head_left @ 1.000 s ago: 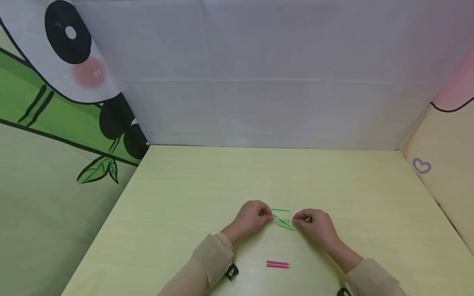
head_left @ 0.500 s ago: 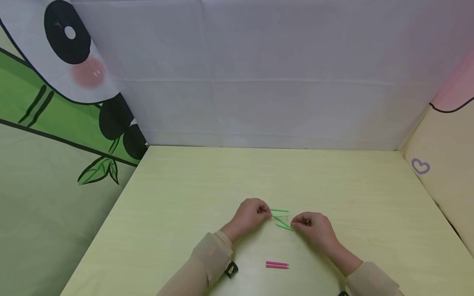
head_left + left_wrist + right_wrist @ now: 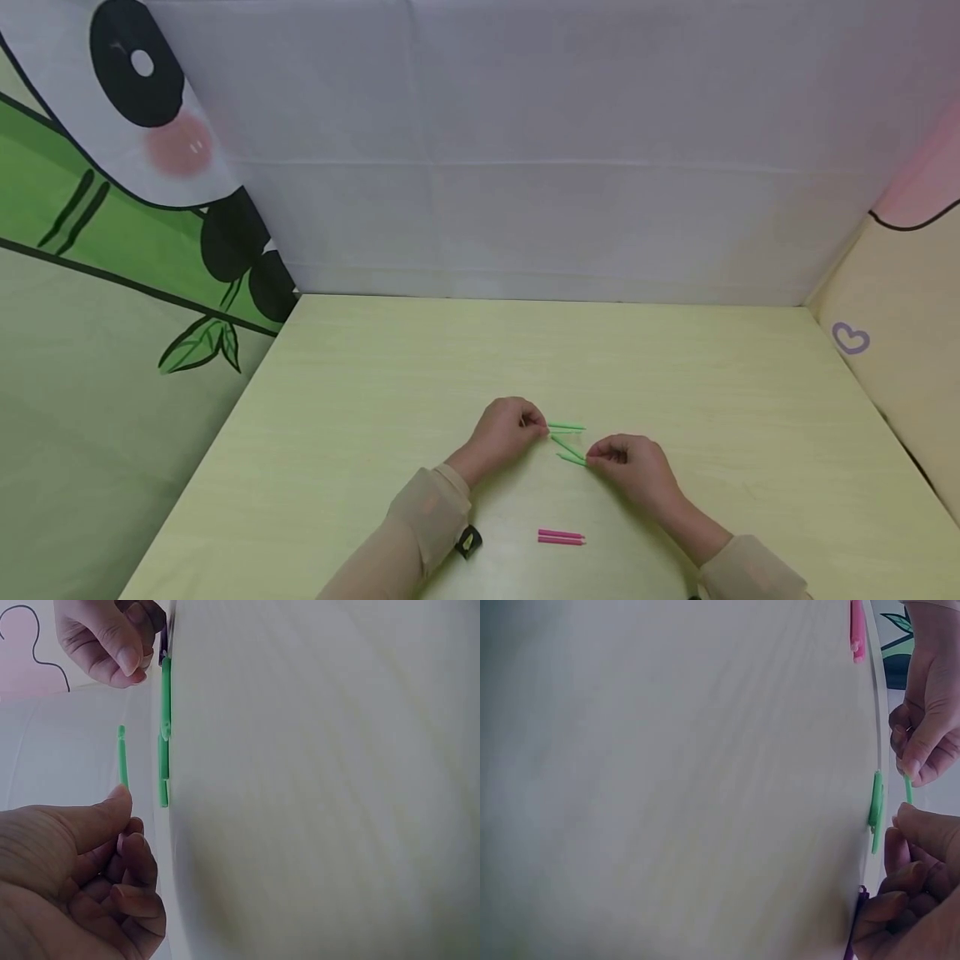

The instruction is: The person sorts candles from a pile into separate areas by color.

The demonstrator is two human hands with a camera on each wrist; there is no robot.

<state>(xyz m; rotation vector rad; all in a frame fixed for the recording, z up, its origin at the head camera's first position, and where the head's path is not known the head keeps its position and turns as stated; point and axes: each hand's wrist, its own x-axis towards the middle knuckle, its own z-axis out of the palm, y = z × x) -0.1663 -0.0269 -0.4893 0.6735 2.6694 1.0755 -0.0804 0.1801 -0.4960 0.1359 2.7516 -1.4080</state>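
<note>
In the head view, my left hand [image 3: 510, 429] is left of a small group of short green sticks [image 3: 567, 448]. The left wrist view shows its thumb and finger pinching one thin green stick [image 3: 122, 756], held off the tabletop with its far end free. My right hand [image 3: 633, 467] is beside the right ends of the green sticks. Its fingers [image 3: 904, 881] are loosely curled, with the thumb near the index finger and nothing visible between them. In the left wrist view, several other green sticks [image 3: 165, 735] lie on the table, overlapping from this angle.
Two pink sticks [image 3: 561, 537] lie side by side nearer the front of the pale wooden table [image 3: 390, 358]. A dark purple stick-like thing [image 3: 858, 922] shows beside the right hand. A white sheet [image 3: 487, 167] stands along the back edge, with printed cloth at both sides.
My left hand has moved slightly up and away, carrying its green stick toward the top stick. My right hand has shifted slightly left and nearer, to the ends of the lower green sticks.
</note>
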